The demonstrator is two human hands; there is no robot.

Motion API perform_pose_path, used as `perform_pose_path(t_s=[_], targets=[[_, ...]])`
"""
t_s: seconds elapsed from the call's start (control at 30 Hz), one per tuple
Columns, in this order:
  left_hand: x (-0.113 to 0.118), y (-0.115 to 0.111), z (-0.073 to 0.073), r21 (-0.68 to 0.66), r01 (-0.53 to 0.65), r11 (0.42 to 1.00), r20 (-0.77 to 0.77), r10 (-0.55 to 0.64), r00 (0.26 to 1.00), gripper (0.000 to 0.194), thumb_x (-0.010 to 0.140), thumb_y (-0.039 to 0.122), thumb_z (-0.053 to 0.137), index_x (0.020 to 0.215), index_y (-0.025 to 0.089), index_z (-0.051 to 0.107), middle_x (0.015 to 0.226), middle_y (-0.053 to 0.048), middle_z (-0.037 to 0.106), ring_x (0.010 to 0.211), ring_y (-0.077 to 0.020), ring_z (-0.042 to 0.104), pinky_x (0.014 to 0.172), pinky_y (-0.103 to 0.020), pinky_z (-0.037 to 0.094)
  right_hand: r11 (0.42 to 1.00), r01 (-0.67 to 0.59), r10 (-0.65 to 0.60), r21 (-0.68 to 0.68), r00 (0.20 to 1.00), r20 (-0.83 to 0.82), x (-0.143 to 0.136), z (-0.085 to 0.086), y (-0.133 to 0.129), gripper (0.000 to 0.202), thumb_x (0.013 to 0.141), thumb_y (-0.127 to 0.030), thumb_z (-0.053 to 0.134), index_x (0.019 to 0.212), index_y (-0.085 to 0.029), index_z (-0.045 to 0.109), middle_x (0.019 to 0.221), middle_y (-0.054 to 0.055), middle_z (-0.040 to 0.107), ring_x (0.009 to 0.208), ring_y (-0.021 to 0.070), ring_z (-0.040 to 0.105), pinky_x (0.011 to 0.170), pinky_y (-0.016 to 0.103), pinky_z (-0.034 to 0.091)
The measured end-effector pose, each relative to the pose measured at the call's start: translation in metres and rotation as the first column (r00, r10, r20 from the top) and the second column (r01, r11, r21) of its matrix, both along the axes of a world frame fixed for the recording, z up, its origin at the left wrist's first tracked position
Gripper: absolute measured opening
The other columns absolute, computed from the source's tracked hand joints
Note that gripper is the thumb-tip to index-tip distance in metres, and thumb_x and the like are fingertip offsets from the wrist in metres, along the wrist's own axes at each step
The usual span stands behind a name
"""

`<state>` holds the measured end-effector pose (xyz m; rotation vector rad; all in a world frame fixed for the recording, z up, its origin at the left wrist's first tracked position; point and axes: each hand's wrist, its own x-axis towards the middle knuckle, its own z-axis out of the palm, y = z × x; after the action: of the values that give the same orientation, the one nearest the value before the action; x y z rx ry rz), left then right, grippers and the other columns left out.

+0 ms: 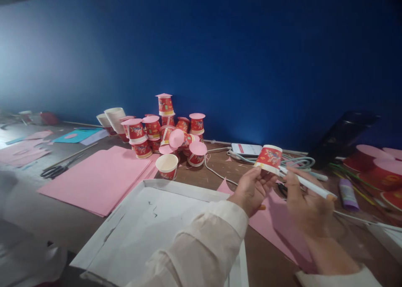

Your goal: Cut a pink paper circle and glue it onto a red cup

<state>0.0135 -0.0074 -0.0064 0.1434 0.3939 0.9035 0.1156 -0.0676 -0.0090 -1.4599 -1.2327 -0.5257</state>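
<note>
My left hand (pixel 253 190) holds a red printed paper cup (pixel 270 156) upside down, its fingers under the white rim. A small orange piece (pixel 261 207), perhaps a pen cap, pokes out beneath that hand. Between the fingers of my right hand (pixel 306 201) is a white marker (pixel 310 185) with an orange end. Its other end points at the cup's lower right edge; whether it touches, I cannot tell. Under both hands lies a cut pink paper sheet (pixel 273 232).
Stacked red cups (pixel 165 105) with pink paper discs stand by the blue wall. Nearby are an upright cup (pixel 167 165), pink sheets (pixel 100 176), a shallow white tray (pixel 150 224), scissors (pixel 58 170), a phone (pixel 246 149), a coiled cable (pixel 298 159) and a purple glue stick (pixel 348 195).
</note>
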Motion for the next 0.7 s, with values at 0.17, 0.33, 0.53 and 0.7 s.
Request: perform_pose_path(t_s=[0.17, 0.33, 0.53, 0.7], targets=[[0.0004, 0.0000, 0.0014, -0.014, 0.004, 1.000, 0.011, -0.003, 1.000, 0.020, 0.099, 0.016, 0.058, 0.090, 0.011, 0.075, 0.085, -0.010, 0.074, 0.077, -0.0168, 0.073, 0.088, -0.029, 0.060, 1.000, 0.009, -0.008, -0.016, 0.997, 0.073, 0.0013, 0.0001, -0.0009, 0.035, 0.103, -0.042, 0.057, 0.098, -0.017, 0.080, 0.092, 0.014, 0.083, 0.086, 0.0273, 0.078, 0.081, 0.039, 0.062], [0.0009, -0.0014, 0.0005, 0.013, -0.009, 1.000, 0.040, 0.009, 0.999, 0.020, 0.099, 0.015, 0.058, 0.090, 0.011, 0.076, 0.086, -0.011, 0.076, 0.078, -0.0170, 0.073, 0.088, -0.030, 0.060, 1.000, 0.023, -0.021, -0.008, 0.988, 0.153, -0.0010, 0.0035, -0.0020, 0.030, 0.104, -0.035, 0.057, 0.099, -0.016, 0.080, 0.094, 0.014, 0.083, 0.087, 0.0279, 0.079, 0.081, 0.039, 0.061], [0.0008, -0.0019, -0.0001, 0.012, -0.008, 1.000, 0.031, 0.007, 0.999, 0.015, 0.097, 0.015, 0.062, 0.091, 0.012, 0.075, 0.088, -0.011, 0.076, 0.081, -0.0180, 0.074, 0.093, -0.032, 0.060, 1.000, 0.018, -0.014, -0.018, 0.984, 0.178, -0.0020, 0.0058, -0.0030, 0.030, 0.104, -0.034, 0.056, 0.100, -0.015, 0.079, 0.093, 0.014, 0.083, 0.088, 0.0281, 0.079, 0.082, 0.040, 0.061], [0.0019, -0.0017, -0.0017, 0.026, -0.010, 1.000, 0.035, 0.009, 0.999, 0.012, 0.095, 0.015, 0.064, 0.091, 0.012, 0.075, 0.089, -0.011, 0.076, 0.083, -0.0181, 0.074, 0.093, -0.031, 0.059, 0.999, -0.003, 0.009, -0.039, 0.986, 0.165, -0.0012, 0.0054, -0.0031, 0.031, 0.104, -0.035, 0.057, 0.102, -0.014, 0.079, 0.094, 0.014, 0.083, 0.089, 0.0279, 0.080, 0.084, 0.041, 0.062]])
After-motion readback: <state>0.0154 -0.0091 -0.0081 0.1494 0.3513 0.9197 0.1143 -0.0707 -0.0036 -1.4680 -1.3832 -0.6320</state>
